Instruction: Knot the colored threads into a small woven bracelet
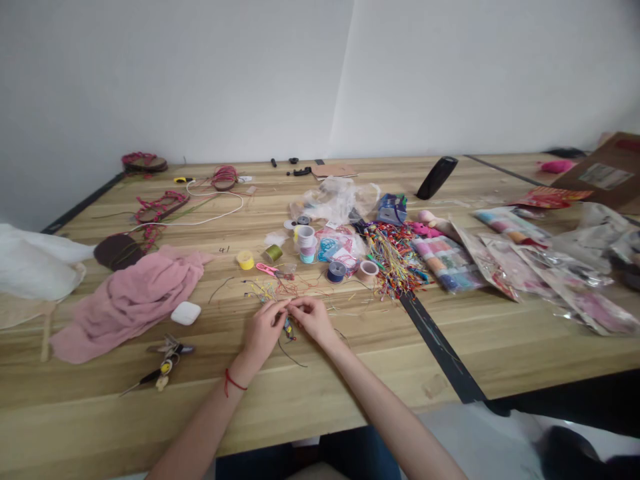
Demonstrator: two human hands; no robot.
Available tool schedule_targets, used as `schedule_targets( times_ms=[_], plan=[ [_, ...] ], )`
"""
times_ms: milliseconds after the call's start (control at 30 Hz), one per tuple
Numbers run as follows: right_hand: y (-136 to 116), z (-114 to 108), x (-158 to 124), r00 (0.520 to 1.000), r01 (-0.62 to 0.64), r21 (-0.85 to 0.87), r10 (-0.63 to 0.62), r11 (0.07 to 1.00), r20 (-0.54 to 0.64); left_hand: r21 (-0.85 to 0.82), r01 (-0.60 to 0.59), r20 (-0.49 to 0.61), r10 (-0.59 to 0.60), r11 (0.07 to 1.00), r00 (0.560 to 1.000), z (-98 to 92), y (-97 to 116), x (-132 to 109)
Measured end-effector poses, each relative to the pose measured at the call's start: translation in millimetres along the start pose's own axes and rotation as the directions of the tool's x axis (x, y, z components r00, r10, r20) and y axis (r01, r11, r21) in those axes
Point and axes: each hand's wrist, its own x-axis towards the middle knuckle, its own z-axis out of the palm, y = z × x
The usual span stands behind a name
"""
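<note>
Cloth (133, 300), pink, lay at left. Left hand (263, 328): fingertips pinched together on 1 bead strand (289, 327). Strand: sat between the 2 hands, on the near side of the fingertips, long axis running roughly near to far, left fingers slightly closer. Right hand (313, 319): fingertips pinched against the strand's far end. Multicoloured threads (393, 260) lay heaped farther right.
</note>
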Motion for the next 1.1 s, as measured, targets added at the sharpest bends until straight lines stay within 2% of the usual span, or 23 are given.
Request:
schedule_targets(
  times_ms=[100, 233, 467, 900, 1100],
  plan=[
    [-0.6, 0.9, -1.3, 0.999, 0.024, -0.028, -0.024, 0.999, -0.026, 0.012, 0.0, 0.004, 0.0, 1.0, 1.0, 0.2, -0.8, -0.3],
    [-1.6, 0.8, -0.8, 0.999, -0.018, 0.003, 0.018, 1.0, -0.03, 0.021, -0.03, 0.014, 0.03, 0.999, 0.999, -0.4, -0.4, -0.9],
    [-5.6, -4.4, 2.0, 0.994, -0.099, 0.114, 0.094, 0.989, 0.05, 0.004, -0.056, 0.033, 0.056, 0.998, 0.998, -2.3, 2.6, -0.8],
    [-5.7, -7.6, 1.5, 0.995, -0.067, 0.098, 0.059, 0.993, 0.081, -0.077, -0.037, 0.018, 0.039, 0.996, 0.999, -2.8, 5.0, 1.3],
    [-7.3, -6.4, 0.6, 0.996, -0.044, 0.109, 0.035, 0.993, 0.079, -0.141, 0.013, -0.006, -0.014, 0.99, 1.0, -0.7, 1.3, 1.5]
  ],
)
